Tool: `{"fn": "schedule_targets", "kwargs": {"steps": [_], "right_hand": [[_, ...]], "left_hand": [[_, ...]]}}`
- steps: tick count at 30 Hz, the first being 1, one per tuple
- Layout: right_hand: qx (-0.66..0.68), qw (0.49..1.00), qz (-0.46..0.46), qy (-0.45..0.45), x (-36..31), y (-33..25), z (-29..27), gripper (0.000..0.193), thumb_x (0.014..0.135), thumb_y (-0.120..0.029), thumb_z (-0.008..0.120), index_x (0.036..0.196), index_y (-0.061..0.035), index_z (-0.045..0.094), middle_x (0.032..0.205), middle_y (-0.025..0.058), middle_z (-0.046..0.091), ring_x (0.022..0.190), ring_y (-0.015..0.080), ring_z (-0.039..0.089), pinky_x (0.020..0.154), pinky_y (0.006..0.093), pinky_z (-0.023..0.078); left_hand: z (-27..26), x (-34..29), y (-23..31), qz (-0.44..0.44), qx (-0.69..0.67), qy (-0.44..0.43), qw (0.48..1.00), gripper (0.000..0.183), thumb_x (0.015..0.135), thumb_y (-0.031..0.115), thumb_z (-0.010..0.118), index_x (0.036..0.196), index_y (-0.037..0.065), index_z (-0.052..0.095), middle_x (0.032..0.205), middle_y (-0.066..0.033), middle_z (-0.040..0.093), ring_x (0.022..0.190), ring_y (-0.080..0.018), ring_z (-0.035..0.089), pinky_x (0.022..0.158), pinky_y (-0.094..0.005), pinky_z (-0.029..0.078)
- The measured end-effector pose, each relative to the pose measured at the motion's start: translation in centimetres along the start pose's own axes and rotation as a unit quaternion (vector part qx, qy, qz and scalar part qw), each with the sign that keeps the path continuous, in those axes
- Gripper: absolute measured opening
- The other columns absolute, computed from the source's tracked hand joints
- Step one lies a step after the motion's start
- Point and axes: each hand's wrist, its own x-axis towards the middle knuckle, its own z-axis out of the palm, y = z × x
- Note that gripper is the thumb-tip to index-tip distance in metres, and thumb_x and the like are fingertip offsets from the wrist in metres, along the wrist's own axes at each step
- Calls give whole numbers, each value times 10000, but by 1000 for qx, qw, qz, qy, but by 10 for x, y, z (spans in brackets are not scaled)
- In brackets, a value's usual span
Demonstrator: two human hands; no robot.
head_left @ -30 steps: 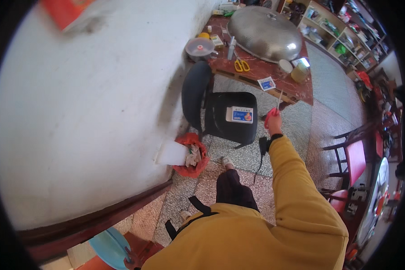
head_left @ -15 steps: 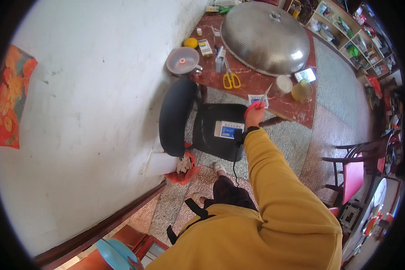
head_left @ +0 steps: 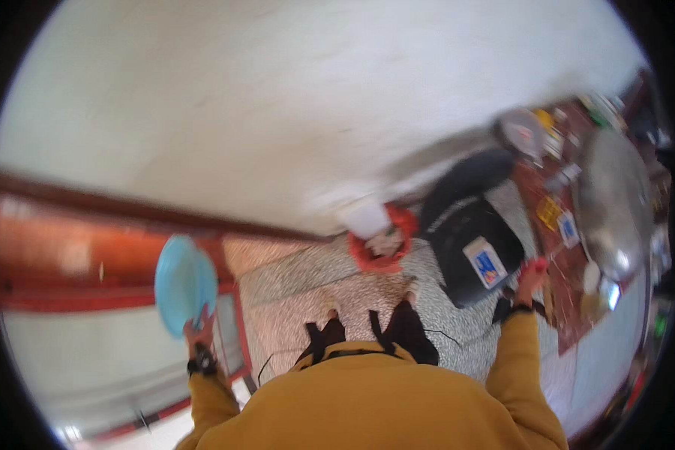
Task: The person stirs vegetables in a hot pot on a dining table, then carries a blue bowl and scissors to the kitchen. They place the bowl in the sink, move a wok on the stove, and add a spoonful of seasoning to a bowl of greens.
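On the left, my left hand (head_left: pixel 201 335) grips the rim of a light blue plastic basin (head_left: pixel 174 289), which is tipped up on its side. At the right, my right hand (head_left: pixel 530 284) is closed around red-handled scissors (head_left: pixel 535 265) beside the table edge; their blades are blurred. Just left of that hand is a black chair (head_left: pixel 451 259) with a white and blue box (head_left: pixel 485 262) on its seat. Yellow-handled scissors (head_left: pixel 549 213) and a white and blue packet (head_left: pixel 568 229) lie on the red table (head_left: pixel 570 300).
A large metal domed lid (head_left: pixel 615 202) covers much of the table, near a lidded pan (head_left: pixel 522 133). A red-lined bin (head_left: pixel 367 256) holding crumpled paper stands by the white wall (head_left: pixel 315 105). A thin black cord (head_left: pixel 446 335) runs near my feet.
My view has swung left, so the table now sits at the right. My left hand and the basin have come fully into view. The red-handled scissors stay in my right hand.
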Motion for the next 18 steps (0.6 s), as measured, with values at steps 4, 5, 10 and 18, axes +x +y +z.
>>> {"fn": "schedule_targets", "kwargs": {"steps": [4, 5, 10, 18], "right_hand": [[-341, 925, -130, -107, -113, 33, 0, 430, 809, -356, 575, 1054, -4, 540, 1005, 212, 582, 912, 318, 571, 788, 357, 433], [-389, 885, -208, -151, -145, 30, -3, 422, 807, -379, 567, 1004, -6, 568, 954, 218, 593, 889, 334, 577, 765, 373, 439], [-543, 722, -153, -400, -298, -21, 48, 366, 770, -410, 581, 849, -55, 619, 790, 168, 618, 788, 335, 594, 669, 402, 454], [-522, 517, -261, -627, -458, -44, 231, 428, 785, -427, 542, 821, -2, 574, 774, 226, 587, 776, 399, 564, 646, 428, 436]], "left_hand": [[-12, 2, -12, 160, 295, -45, 941, 359, 801, -36, 340, 1141, -149, 327, 1221, -248, 393, 1143, -328, 413, 921, -328, 433], [-18, 7, -16, 157, 234, -36, 959, 359, 796, -39, 343, 1138, -149, 329, 1211, -259, 396, 1141, -336, 414, 906, -317, 443], [-78, 58, -4, 25, -144, -4, 989, 245, 770, -29, 500, 999, -87, 432, 1022, -165, 521, 971, -245, 527, 830, -299, 474], [-138, 84, 40, -75, -319, -3, 945, 316, 715, -3, 497, 1027, 12, 450, 1029, -130, 505, 951, -235, 525, 812, -376, 490]]}}
